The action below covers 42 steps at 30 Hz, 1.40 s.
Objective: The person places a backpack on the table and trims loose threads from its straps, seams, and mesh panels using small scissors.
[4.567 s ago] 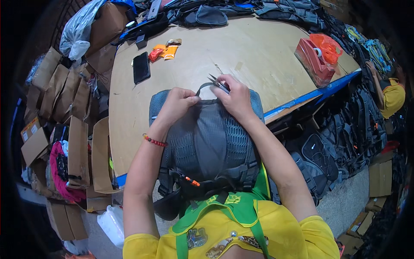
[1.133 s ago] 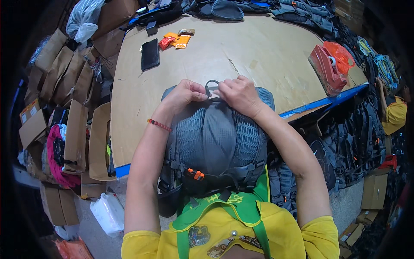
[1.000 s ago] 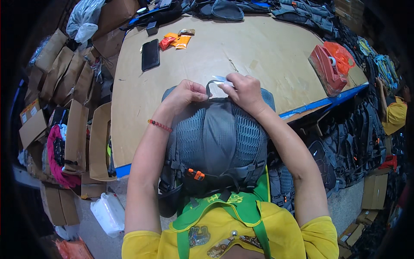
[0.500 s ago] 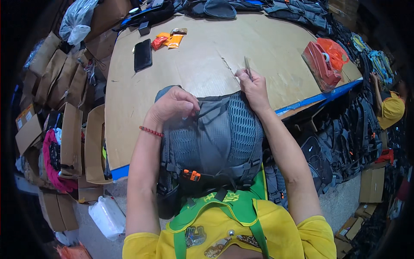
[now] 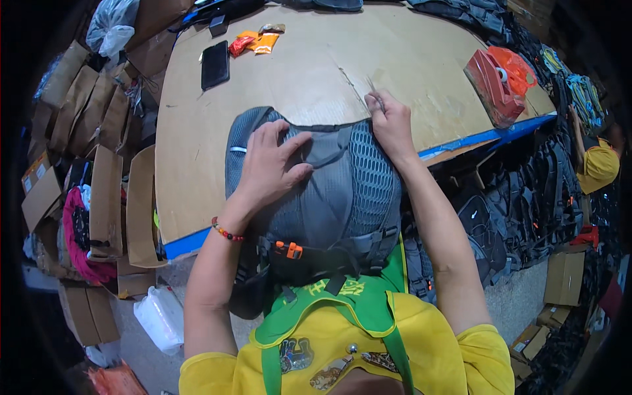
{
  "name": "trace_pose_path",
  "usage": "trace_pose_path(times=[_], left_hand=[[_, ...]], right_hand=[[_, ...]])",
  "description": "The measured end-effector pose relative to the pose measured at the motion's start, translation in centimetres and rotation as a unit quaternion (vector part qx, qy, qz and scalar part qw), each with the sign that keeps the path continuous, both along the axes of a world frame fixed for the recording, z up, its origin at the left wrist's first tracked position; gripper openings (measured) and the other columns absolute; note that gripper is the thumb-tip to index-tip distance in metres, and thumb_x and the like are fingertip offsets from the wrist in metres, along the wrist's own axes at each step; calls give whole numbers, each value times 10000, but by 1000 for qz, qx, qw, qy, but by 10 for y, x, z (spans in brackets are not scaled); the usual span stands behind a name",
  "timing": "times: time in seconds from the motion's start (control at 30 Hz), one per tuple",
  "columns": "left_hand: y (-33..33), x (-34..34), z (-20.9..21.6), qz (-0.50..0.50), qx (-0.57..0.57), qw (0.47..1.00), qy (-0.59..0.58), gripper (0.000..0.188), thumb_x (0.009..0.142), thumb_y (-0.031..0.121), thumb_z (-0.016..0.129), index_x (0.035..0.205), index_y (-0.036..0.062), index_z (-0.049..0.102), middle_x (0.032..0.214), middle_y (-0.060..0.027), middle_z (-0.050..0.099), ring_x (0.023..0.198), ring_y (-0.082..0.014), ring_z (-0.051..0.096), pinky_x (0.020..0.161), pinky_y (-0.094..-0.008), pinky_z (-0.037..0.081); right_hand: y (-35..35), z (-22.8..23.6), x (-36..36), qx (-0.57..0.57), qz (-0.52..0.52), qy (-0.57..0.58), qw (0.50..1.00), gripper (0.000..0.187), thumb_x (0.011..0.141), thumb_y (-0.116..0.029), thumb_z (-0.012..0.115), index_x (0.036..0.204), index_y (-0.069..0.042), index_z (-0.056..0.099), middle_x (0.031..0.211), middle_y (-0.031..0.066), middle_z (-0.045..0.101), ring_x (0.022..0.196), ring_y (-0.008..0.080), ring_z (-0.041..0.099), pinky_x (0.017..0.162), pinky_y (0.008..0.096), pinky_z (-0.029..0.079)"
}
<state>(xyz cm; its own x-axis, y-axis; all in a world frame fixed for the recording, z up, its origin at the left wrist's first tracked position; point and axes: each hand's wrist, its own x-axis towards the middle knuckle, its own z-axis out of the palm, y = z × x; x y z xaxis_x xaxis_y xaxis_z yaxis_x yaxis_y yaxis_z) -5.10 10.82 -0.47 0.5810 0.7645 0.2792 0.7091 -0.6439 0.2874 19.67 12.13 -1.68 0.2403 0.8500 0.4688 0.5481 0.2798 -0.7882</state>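
Note:
A grey backpack [image 5: 322, 191] with honeycomb mesh panels leans against the table's near edge, its upper end resting on the tabletop. On its upper left side my left hand [image 5: 270, 161] lies with the fingers spread, holding nothing. A dark webbing loop [image 5: 329, 158] sits just right of those fingers. At the pack's upper right corner is my right hand [image 5: 392, 122], closed round what looks like thread snips [image 5: 373, 91]; their slim tips point up and away, partly blurred. An orange buckle [image 5: 288, 250] shows on the dark strap near my apron.
The cardboard-coloured table [image 5: 296, 79] bears a black phone [image 5: 215, 66], orange and red packets [image 5: 263, 43] and a red tape dispenser [image 5: 495, 89]. Open cartons [image 5: 108, 204] stand at left. More backpacks [image 5: 513, 204] hang or lie at right, near a co-worker's yellow sleeve [image 5: 599, 166].
My left hand has gone from a pinch near the webbing loop to spread fingers lower on the pack. The backpack's top left corner has shifted up and left. My right hand keeps the snips.

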Motion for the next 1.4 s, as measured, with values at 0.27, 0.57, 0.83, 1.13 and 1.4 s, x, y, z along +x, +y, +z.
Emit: trace_pose_path(times=[0.27, 0.57, 0.83, 1.13, 1.4], left_hand=[[-74, -22, -18, 79, 82, 992, 47, 728, 799, 442, 626, 1400, 137, 352, 1448, -210, 217, 1282, -398, 281, 1040, -526, 221], [-144, -37, -68, 298, 90, 947, -83, 966, 716, 497, 702, 1439, 80, 216, 1446, -233, 213, 1298, -411, 269, 1039, -538, 225], [-192, -50, -90, 331, -73, 849, -406, 897, 645, 282, 795, 1369, 48, 320, 1364, -198, 377, 1191, -323, 434, 957, -404, 390], [-165, -71, -92, 210, -431, 828, -291, 624, 563, 102, 816, 1129, 35, 563, 1014, -126, 643, 881, -235, 619, 834, -325, 491], [-108, -27, 14, 87, -431, 753, -490, 530, 531, -47, 729, 1041, 33, 608, 902, -72, 665, 788, -192, 620, 778, -287, 504]], right_hand=[[-54, -23, 6, 133, -37, -178, 974, 192, 839, -22, 532, 1016, -56, 599, 984, 94, 582, 840, 270, 552, 764, 344, 437], [-115, -56, -7, 75, -69, -81, 991, 408, 842, 6, 524, 1243, -64, 531, 1258, 151, 456, 1087, 310, 491, 941, 379, 387], [-166, -100, -25, 34, -35, 86, 995, 441, 903, -48, 487, 1341, -47, 432, 1400, 152, 322, 1243, 283, 390, 1029, 340, 316], [-165, -77, -23, 17, 41, 196, 980, 448, 916, -67, 472, 1353, -2, 397, 1450, 153, 245, 1297, 285, 343, 1073, 345, 267], [-79, 79, 0, 147, 21, -4, 989, 376, 908, -71, 438, 1275, -28, 504, 1261, 161, 483, 1123, 282, 508, 976, 345, 386]])
